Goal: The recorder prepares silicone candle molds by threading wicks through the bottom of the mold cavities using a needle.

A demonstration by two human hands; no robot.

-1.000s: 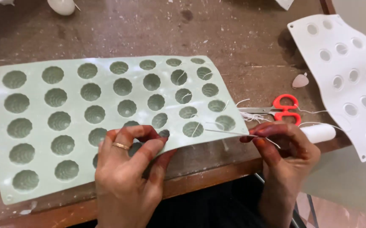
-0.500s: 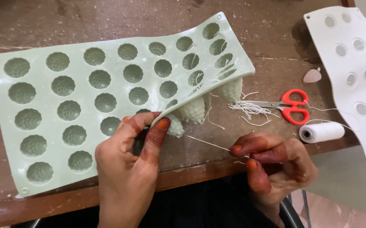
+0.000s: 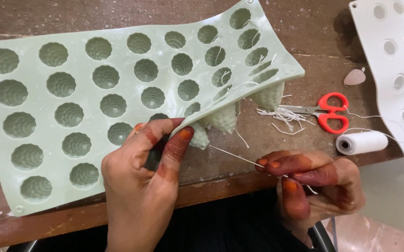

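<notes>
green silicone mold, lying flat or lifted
Partly lifted: the left hand bends up the green silicone mold's right corner, showing cone-shaped undersides; the rest lies flat.

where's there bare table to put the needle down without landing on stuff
Bare wood shows along the table top between the green mould and the white mould, and on the front edge below the lifted corner. It is crowded by the red scissors, thread clippings and white spool.

A craft workshop: scarred wooden bench [image 3: 118, 14], silicone moulds [image 3: 38, 126], thread spool [image 3: 361, 142], scissors [image 3: 325, 112].
</notes>
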